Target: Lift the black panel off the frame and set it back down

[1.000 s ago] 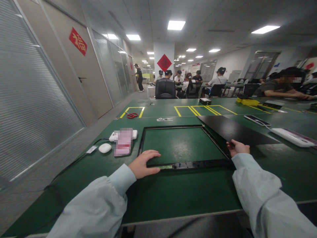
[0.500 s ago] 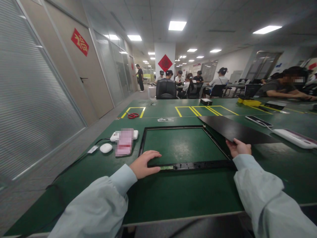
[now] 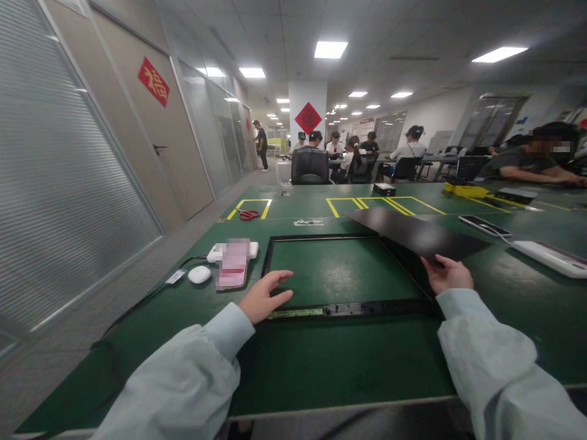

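The green worktop (image 3: 339, 366), marked with yellow lines (image 3: 367, 203), carries a black frame (image 3: 367, 307) lying flat, a white mouse (image 3: 200, 274) left of it, red scissors (image 3: 248, 214) farther back and a phone (image 3: 486, 225) at right.

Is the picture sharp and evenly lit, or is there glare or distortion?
Head view: ceiling lamps light evenly; faint glare on the table inside the frame; wide lens bends the left wall; left hand, right hand and panel look sharp.

The table (image 3: 348, 360) is dark green, marked with yellow outlined boxes (image 3: 348, 203). The frame (image 3: 367, 307) and the panel (image 3: 413, 232) are black. The scissors (image 3: 248, 214) are red, the mouse (image 3: 199, 274) white, both sleeves (image 3: 183, 379) pale blue-grey.
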{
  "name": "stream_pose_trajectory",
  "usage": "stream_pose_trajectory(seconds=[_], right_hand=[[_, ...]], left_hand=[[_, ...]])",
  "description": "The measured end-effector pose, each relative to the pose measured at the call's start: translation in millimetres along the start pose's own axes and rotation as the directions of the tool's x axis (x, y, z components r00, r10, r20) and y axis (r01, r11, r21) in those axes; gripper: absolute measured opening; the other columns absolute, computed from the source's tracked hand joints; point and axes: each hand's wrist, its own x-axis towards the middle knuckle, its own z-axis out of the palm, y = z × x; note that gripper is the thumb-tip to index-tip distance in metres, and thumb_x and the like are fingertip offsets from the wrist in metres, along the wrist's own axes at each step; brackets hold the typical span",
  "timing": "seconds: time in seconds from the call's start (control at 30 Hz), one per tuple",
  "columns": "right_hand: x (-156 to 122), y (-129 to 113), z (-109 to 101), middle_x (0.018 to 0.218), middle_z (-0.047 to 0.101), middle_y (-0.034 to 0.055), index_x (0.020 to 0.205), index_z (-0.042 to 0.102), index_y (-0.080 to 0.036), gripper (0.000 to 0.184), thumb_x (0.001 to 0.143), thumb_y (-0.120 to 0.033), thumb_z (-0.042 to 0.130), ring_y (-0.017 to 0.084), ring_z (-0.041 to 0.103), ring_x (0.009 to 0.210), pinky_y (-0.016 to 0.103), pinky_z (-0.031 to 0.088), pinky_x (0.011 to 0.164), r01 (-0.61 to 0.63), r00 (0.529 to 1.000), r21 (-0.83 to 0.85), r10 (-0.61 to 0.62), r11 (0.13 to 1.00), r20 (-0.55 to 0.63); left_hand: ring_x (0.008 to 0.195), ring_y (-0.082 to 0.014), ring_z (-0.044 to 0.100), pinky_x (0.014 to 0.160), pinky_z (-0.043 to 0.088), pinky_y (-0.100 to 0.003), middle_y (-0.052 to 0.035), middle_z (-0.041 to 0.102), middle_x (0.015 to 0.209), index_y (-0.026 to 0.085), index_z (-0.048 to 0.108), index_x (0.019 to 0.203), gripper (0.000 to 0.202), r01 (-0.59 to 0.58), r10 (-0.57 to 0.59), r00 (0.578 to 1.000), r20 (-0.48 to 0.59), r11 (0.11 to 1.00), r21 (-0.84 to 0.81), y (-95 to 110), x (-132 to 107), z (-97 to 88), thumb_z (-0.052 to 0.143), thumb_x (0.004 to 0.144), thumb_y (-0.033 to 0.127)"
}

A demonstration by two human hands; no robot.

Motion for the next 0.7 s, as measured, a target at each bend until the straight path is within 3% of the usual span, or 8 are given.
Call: stream_pose_trajectory(seconds=[0.13, 0.23, 0.33, 0.4, 0.5, 0.6, 0.7], right_hand=[[-10, -5, 9, 0.070, 0.064, -0.0003, 0.080, 0.053, -0.019, 0.024, 0.068, 0.002, 0.053, 0.016, 0.070, 0.066, 0.020, 0.059, 0.051, -0.103, 0.995, -0.003, 0.103, 0.995, -0.007], [-15, -9, 11, 0.064, 0.063, 0.0009, 0.078, 0.054, -0.019, 0.021, 0.068, -0.001, 0.049, 0.015, 0.068, 0.059, 0.017, 0.053, 0.043, -0.191, 0.982, -0.034, 0.191, 0.981, -0.004], [-16, -9, 7, 0.061, 0.061, 0.0008, 0.076, 0.053, -0.020, 0.021, 0.063, -0.004, 0.050, 0.015, 0.065, 0.054, 0.018, 0.048, 0.037, -0.205, 0.978, -0.068, 0.208, 0.976, 0.032], [-15, -7, 3, 0.065, 0.064, 0.0016, 0.077, 0.055, -0.021, 0.023, 0.059, -0.006, 0.052, 0.015, 0.064, 0.054, 0.020, 0.048, 0.038, -0.185, 0.975, -0.080, 0.193, 0.980, 0.114], [-13, -2, -2, 0.075, 0.069, 0.0035, 0.087, 0.062, -0.022, 0.037, 0.054, -0.008, 0.053, 0.017, 0.065, 0.061, 0.024, 0.052, 0.045, -0.151, 0.947, -0.135, 0.182, 0.979, 0.263], [-14, -1, -5, 0.080, 0.071, 0.0048, 0.098, 0.067, -0.022, 0.049, 0.053, -0.010, 0.053, 0.020, 0.067, 0.066, 0.028, 0.054, 0.047, -0.101, 0.902, -0.267, 0.202, 0.958, 0.382], [-17, -1, -5, 0.078, 0.071, 0.0052, 0.101, 0.068, -0.022, 0.049, 0.056, -0.012, 0.053, 0.020, 0.064, 0.060, 0.028, 0.052, 0.044, -0.111, 0.860, -0.385, 0.283, 0.916, 0.424]], left_hand=[[0.125, -0.0331, 0.058, 0.111, 0.040, -0.050, -0.0175, 0.061, 0.135, 0.018, 0.065, 0.118, 0.057, 0.090, -0.140, 0.983, -0.116, 0.929, -0.359, -2, 6, -3.1, 0.083, 0.065, 0.024], [0.125, -0.0310, 0.059, 0.109, 0.043, -0.044, -0.0191, 0.060, 0.136, 0.016, 0.062, 0.118, 0.050, 0.097, -0.272, 0.941, -0.203, 0.788, -0.607, 2, 10, -6.6, 0.078, 0.071, 0.017], [0.119, -0.0260, 0.065, 0.102, 0.050, -0.035, -0.0214, 0.064, 0.129, 0.012, 0.058, 0.121, 0.037, 0.075, -0.397, 0.890, -0.223, 0.610, -0.789, 9, 13, -10.2, 0.064, 0.085, 0.016], [0.110, -0.0247, 0.069, 0.094, 0.055, -0.032, -0.0233, 0.068, 0.120, 0.008, 0.055, 0.123, 0.033, 0.069, -0.448, 0.873, -0.194, 0.506, -0.860, 14, 14, -13.5, 0.053, 0.093, 0.020], [0.094, -0.0236, 0.074, 0.081, 0.060, -0.031, -0.0208, 0.073, 0.101, 0.004, 0.056, 0.124, 0.034, 0.074, -0.451, 0.883, -0.128, 0.405, -0.911, 19, 15, -20.7, 0.044, 0.097, 0.022], [0.072, -0.0202, 0.074, 0.064, 0.062, -0.029, -0.0147, 0.075, 0.084, 0.003, 0.060, 0.120, 0.034, 0.083, -0.422, 0.902, -0.090, 0.374, -0.924, 18, 14, -28.0, 0.043, 0.096, 0.019], [0.061, -0.0166, 0.071, 0.053, 0.058, -0.023, -0.0101, 0.075, 0.077, 0.005, 0.064, 0.117, 0.033, 0.073, -0.417, 0.902, -0.114, 0.407, -0.911, 18, 13, -30.8, 0.049, 0.089, 0.009]])
